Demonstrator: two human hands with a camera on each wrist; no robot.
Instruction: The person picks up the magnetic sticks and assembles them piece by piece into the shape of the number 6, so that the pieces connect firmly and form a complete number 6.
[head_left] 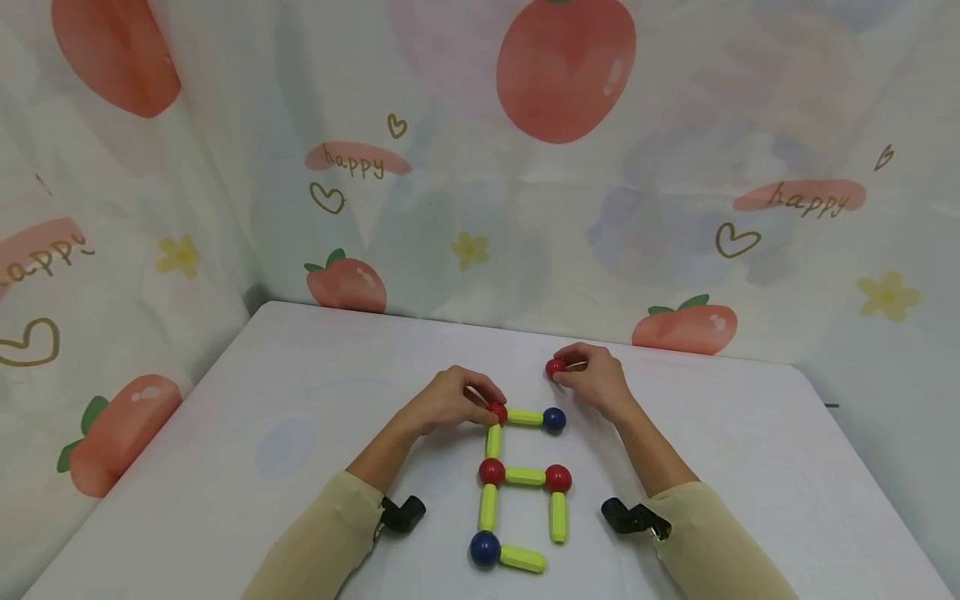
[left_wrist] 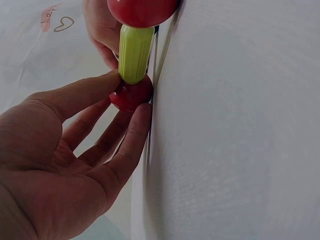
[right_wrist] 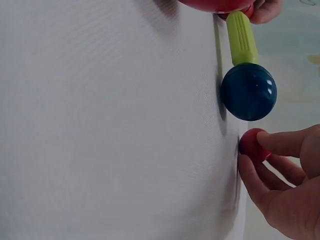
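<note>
My left hand pinches a red ball at the far left corner of a figure built from balls and yellow-green rods. From that ball, one rod runs right to a blue ball, and another runs nearer to a middle red ball. Just beyond the blue ball, my right hand holds a loose red ball between thumb and fingers, at the tabletop. This ball is apart from the figure.
Nearer on the white table, a rod links the middle red ball to another red ball, with a rod pointing toward me. A near blue ball carries a rod reaching right. A printed cloth hangs behind the table.
</note>
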